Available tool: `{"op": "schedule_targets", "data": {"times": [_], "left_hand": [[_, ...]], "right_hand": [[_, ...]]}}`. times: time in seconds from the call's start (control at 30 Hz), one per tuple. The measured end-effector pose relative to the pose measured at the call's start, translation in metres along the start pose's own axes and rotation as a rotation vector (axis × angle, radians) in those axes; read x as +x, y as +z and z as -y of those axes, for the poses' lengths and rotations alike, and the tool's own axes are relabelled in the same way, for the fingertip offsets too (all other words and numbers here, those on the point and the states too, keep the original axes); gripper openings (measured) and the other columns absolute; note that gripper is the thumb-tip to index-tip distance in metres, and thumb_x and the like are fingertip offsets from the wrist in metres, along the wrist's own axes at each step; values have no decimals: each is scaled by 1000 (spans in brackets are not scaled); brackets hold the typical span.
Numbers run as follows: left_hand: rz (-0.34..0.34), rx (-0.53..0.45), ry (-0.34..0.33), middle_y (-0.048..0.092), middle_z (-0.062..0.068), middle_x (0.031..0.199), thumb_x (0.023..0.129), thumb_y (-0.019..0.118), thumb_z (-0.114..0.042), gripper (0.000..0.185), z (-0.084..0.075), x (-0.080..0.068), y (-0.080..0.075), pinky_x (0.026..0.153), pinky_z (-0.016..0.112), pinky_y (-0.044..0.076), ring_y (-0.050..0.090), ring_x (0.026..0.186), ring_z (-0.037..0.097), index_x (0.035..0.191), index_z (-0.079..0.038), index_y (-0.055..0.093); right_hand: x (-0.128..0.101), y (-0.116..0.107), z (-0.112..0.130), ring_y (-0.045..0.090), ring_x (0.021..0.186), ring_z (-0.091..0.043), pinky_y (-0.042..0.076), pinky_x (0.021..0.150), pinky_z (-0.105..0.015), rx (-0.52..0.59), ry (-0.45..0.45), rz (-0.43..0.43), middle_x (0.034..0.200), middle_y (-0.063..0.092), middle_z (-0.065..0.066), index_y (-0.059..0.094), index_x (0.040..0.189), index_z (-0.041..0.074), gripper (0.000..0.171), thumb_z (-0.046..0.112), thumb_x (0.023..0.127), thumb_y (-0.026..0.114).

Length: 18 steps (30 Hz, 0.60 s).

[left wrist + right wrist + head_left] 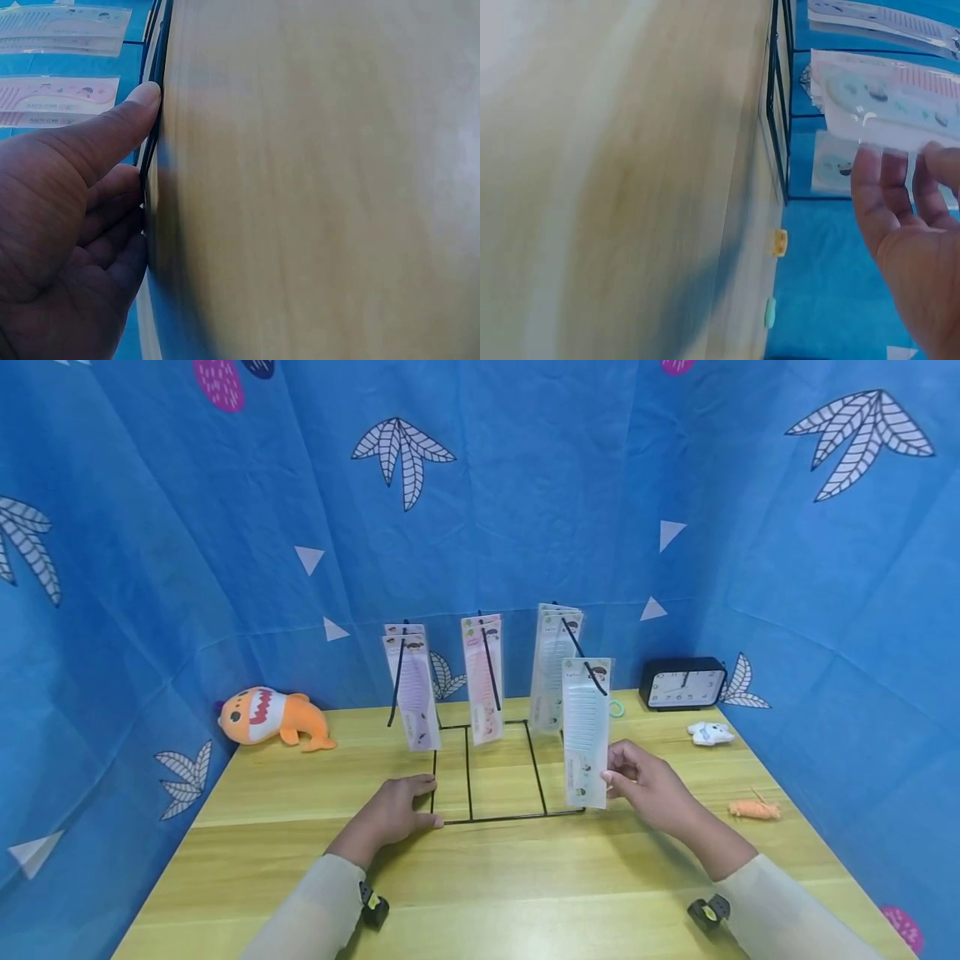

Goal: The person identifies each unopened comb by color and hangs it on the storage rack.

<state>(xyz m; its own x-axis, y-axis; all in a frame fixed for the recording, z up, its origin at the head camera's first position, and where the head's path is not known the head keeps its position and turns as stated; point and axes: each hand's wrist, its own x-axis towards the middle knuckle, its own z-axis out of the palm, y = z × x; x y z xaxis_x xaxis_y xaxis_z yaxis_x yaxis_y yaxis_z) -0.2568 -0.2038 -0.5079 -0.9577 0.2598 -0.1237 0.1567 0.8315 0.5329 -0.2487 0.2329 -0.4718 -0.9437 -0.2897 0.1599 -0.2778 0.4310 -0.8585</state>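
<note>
Right hand (647, 783), right of frame centre: the fingers (875, 196) pinch the lower edge of a packaged comb (586, 732), a pale comb sealed in a clear sleeve with a printed card. The package hangs from the front of the rightmost black hook (583, 660) of a wire display rack (487, 760), its bottom just above the rack's base frame. Judged from its look, the package is light and thin, the film slippery, and the card liable to bend; a grip low on the flat faces, thumb opposite the fingers, seems the surest hold.

Left hand (396, 810), left of centre: lies palm down with relaxed fingers, the thumb (124, 120) pressed against the rack's front left corner wire, holding nothing.

Behind, three further groups of packaged combs (480, 677) hang on the rack. The wooden surface (262, 852) also carries an orange shark plush (272, 717) at the far left, a black clock (682, 683) at the far right, a small white toy (709, 733) and a small orange toy (754, 810). Blue patterned cloth (562, 485) encloses the scene.
</note>
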Motion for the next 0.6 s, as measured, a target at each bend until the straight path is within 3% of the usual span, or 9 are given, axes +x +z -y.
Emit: {"op": "schedule_targets", "data": {"times": [0.37,0.6], "left_hand": [[-6,-13,-2,53,9,167,93,89,-36,71,0,1,2,129,58,41,45,158,39,153,-9,63],[-11,-6,5,53,9,167,93,89,-36,71,1,0,1,130,57,40,45,158,39,153,-8,64]], "right_hand": [[44,11,-1,76,113,-35,69,91,-54,-24,53,-106,119,70,-20,57,119,3,9,9,113,58],[67,16,-8,74,116,-36,68,95,-54,22,92,-129,122,67,-22,56,121,2,12,11,114,57]]}}
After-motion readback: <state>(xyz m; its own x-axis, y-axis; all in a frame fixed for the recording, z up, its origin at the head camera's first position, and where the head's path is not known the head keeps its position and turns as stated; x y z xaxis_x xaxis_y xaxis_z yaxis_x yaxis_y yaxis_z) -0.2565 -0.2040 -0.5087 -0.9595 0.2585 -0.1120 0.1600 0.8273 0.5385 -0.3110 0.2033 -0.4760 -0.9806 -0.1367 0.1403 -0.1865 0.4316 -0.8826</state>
